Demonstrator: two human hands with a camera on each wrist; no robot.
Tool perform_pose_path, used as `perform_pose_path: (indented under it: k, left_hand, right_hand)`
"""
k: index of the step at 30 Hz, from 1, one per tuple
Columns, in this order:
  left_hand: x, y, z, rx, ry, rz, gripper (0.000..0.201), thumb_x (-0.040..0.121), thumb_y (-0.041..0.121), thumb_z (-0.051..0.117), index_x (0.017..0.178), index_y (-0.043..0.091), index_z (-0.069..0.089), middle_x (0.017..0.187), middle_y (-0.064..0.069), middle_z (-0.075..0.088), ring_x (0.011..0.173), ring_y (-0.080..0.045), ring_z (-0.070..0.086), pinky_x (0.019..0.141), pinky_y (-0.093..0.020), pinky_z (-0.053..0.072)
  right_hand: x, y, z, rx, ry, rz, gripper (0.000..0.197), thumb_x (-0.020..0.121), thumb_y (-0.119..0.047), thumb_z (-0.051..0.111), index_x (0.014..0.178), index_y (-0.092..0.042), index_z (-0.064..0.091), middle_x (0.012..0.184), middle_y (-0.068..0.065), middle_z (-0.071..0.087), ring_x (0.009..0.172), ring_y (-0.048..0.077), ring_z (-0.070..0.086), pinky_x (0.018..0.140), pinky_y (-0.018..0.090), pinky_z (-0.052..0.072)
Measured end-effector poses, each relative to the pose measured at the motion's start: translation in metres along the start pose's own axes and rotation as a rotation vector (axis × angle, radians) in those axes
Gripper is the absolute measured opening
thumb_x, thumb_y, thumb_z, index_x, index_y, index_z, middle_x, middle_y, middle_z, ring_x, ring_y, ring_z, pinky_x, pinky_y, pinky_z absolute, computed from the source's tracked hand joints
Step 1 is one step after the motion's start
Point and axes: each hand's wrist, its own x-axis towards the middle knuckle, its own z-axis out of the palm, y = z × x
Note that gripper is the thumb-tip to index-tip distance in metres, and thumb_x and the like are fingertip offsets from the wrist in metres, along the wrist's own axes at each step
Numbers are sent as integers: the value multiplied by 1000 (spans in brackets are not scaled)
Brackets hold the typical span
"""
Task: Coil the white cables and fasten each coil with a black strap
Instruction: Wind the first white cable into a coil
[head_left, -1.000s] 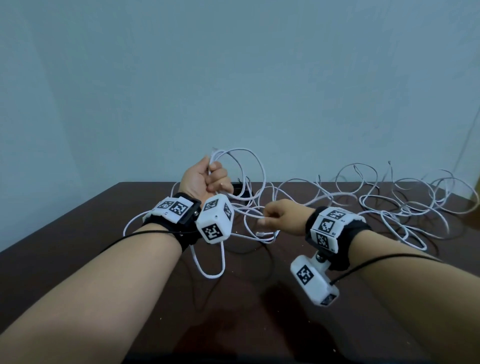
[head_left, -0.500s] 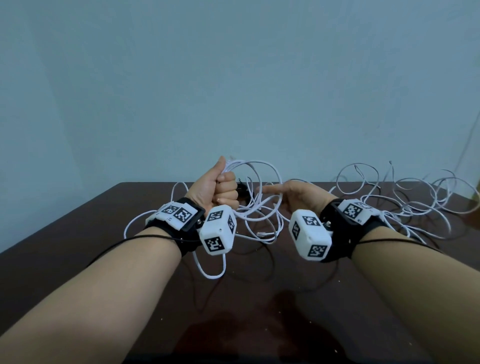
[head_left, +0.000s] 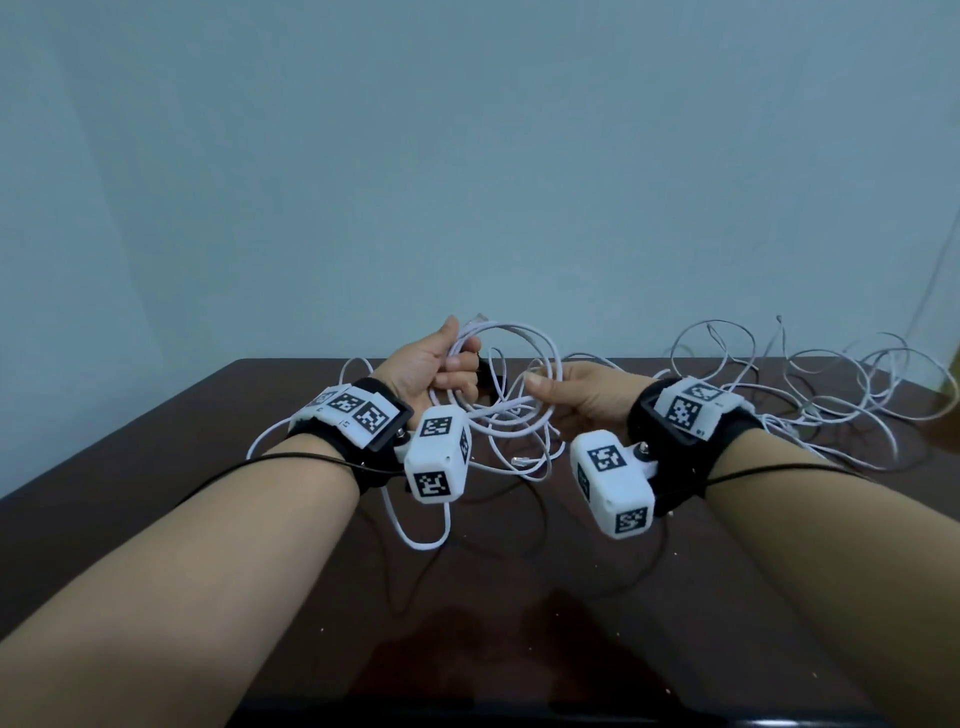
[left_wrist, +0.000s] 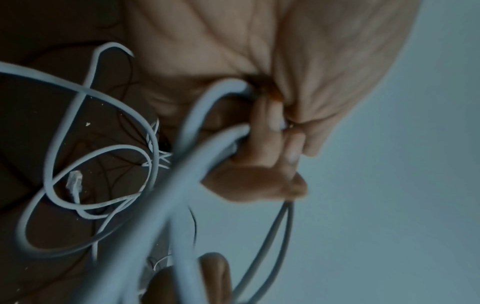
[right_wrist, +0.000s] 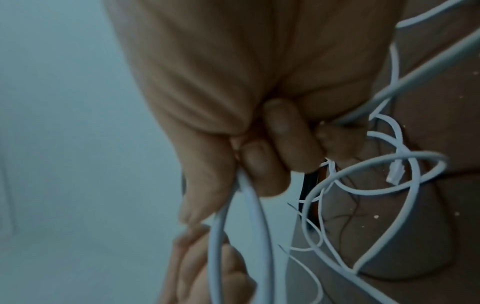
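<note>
My left hand (head_left: 441, 366) is raised above the dark table (head_left: 208, 467) and grips several loops of a white cable (head_left: 519, 410). In the left wrist view its curled fingers (left_wrist: 262, 131) close round the strands (left_wrist: 207, 156). My right hand (head_left: 569, 392) is close beside it, palm turned up. It holds a strand of the same cable (right_wrist: 249, 205) in its curled fingers (right_wrist: 262, 164). The loops hang between both hands, and a clear plug (head_left: 521, 459) lies on the table below. A small black piece (head_left: 485, 371), possibly a strap, shows behind the left fingers.
More loose white cables (head_left: 831, 395) sprawl in a tangle across the back right of the table. One loop (head_left: 421, 530) hangs under my left wrist. A pale wall stands right behind the table's far edge.
My right hand rose from low over the table, turned palm up and brought its strand up beside the left hand. The left hand kept its grip and the loops gathered closer.
</note>
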Motion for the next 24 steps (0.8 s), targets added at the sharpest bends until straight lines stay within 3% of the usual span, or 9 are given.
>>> perform_pose_path:
  k: [3,5,7,9,12,14,16,20,24]
  left_hand:
    - [-2,1,-2,15,-9,-28,41,100,39,32,76,11,50,46,5,43,39,-8,42,48,-16,45]
    - [-3,1,-3,99,-16,-32,39,101,35,32,80,9,52,48,5,45,39,-7,41,49,-17,44]
    - [-3,-2,-2,231,-6,-16,39,102,33,31,86,7,56,47,6,41,36,-5,34,47,-18,41]
    - [-1,-5,0,359,9,21,40,103,33,30,87,6,56,44,7,33,33,-4,27,45,-18,39]
    - [3,-5,3,380,45,82,40,103,34,30,76,9,47,39,8,27,29,-3,21,36,-13,27]
    - [5,0,1,313,98,125,41,103,35,29,70,13,40,37,9,25,27,-2,19,32,-11,18]
    - [6,7,-5,243,149,168,43,103,37,29,67,15,37,35,10,25,26,-2,18,29,-12,15]
    - [7,18,-18,202,221,262,44,103,39,29,65,17,34,34,10,24,25,-1,17,27,-11,13]
    - [5,33,-31,149,259,340,43,102,39,31,65,17,35,34,10,23,26,-1,17,28,-11,12]
  right_hand:
    - [10,2,-3,-490,66,31,38,92,-43,52,67,-16,46,52,-1,40,42,13,35,42,21,31]
    - [12,0,-1,-764,101,33,43,95,-44,45,68,-11,43,56,5,40,49,18,39,44,22,33]
    - [13,-2,1,-940,148,34,48,96,-45,42,63,-10,39,61,8,39,58,22,40,51,27,31]
    - [16,-2,3,-1002,177,53,52,96,-44,43,56,-12,34,56,6,36,53,20,36,51,27,28]
    - [22,2,1,-979,184,27,58,90,-54,47,59,-5,46,56,8,46,53,23,45,55,31,39]
    - [21,5,-3,-914,164,-14,74,81,-68,47,87,4,60,74,14,61,70,29,59,77,42,51]
    - [15,7,-8,-895,130,15,69,85,-64,46,95,4,58,81,10,56,75,23,54,83,43,49]
    - [5,17,-25,-896,135,79,42,90,-53,50,64,-20,52,61,-2,50,57,11,47,57,24,40]
    - [-5,34,-43,-536,163,144,45,95,-39,49,57,-14,49,46,-1,39,45,16,34,47,24,29]
